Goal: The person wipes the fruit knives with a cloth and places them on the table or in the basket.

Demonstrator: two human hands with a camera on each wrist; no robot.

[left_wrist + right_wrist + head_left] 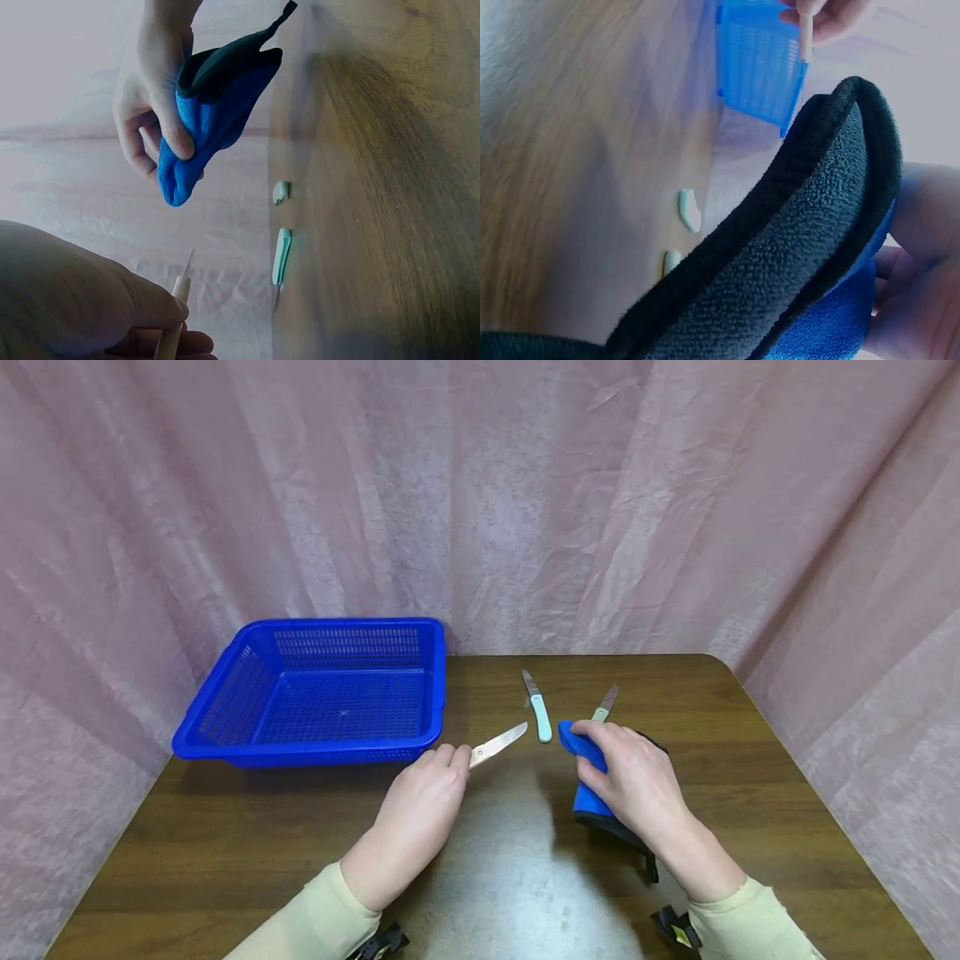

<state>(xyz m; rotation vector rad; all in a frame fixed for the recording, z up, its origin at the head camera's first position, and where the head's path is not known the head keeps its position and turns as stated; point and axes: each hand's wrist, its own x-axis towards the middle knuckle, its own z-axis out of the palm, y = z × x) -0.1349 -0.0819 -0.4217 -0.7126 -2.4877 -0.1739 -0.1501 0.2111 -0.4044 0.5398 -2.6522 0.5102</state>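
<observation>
My left hand grips a knife by its pale handle, with the blade pointing right and away from me. In my right hand I pinch a folded blue cloth with dark edging; its grey-black underside fills much of the right wrist view. The cloth and the blade are apart. A knife with a light turquoise handle lies on the table between and beyond my hands. Past my right fingers lies another knife with a pale green handle, partly hidden by that hand.
A blue plastic basket with slotted walls stands at the left, just beyond my left hand. The brown wooden table ends at a pink curtain behind and at the sides.
</observation>
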